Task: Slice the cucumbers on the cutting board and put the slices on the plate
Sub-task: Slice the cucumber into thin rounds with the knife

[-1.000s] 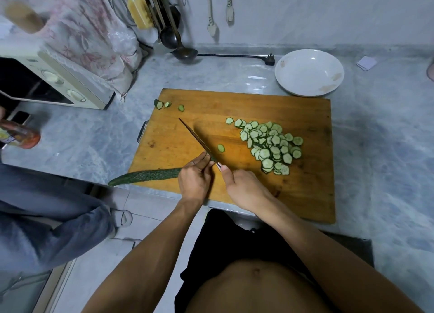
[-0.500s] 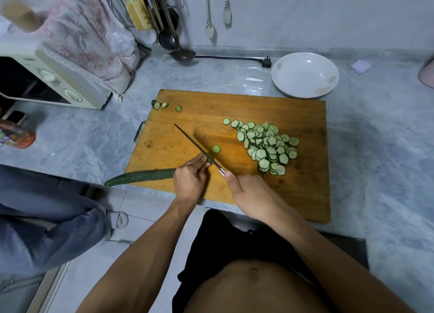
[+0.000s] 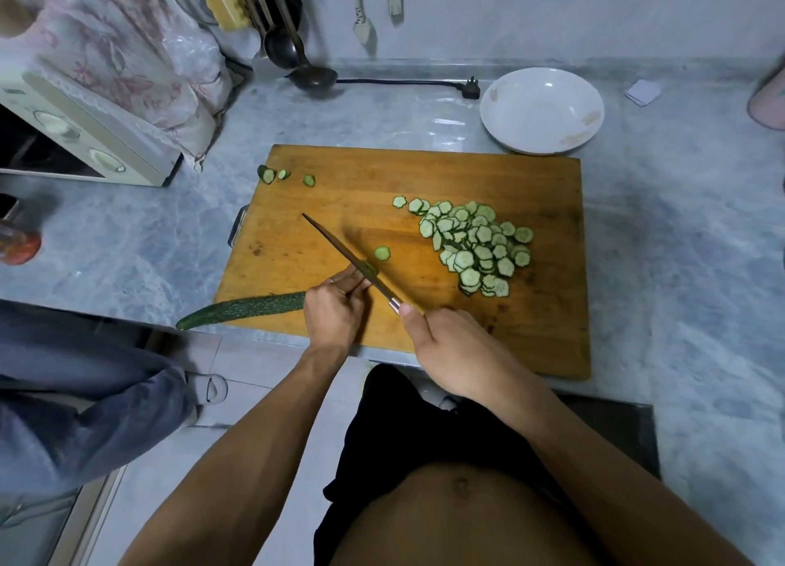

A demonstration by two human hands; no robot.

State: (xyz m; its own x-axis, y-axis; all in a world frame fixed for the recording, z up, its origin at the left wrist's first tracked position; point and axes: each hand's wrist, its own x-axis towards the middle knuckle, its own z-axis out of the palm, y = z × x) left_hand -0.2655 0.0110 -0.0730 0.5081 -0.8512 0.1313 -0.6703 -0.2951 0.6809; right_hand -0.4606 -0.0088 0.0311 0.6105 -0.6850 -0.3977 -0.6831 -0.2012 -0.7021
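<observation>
Two hands at work here, and we start right at the fingers: our left hand has its fingertips curled down onto the cut end of the long dark-green bumpy cucumber, pinning it to the board. Our right hand is wrapped round the handle of the thin dark-bladed kitchen knife, thumb laid along the top near the blade. The blade sits just against the left knuckles, its tip pointing up and away to the left.

Compared with a second ago, very little has shifted: the same grip, the knife at the same slant, one loose round slice lying beside the blade as before. The pile has not visibly grown, so we judge we're between strokes, mid-cucumber, with plenty left to cut.

Outward now. The cucumber's tail hangs off the near-left edge of the rectangular wooden cutting board. The heap of pale-green scalloped slices sits right of centre on the board, and a few end pieces lie at the far-left corner. The round white shallow plate waits beyond the far edge, holding no slices yet.

Writing or brands? None we can read anywhere in view.
</observation>
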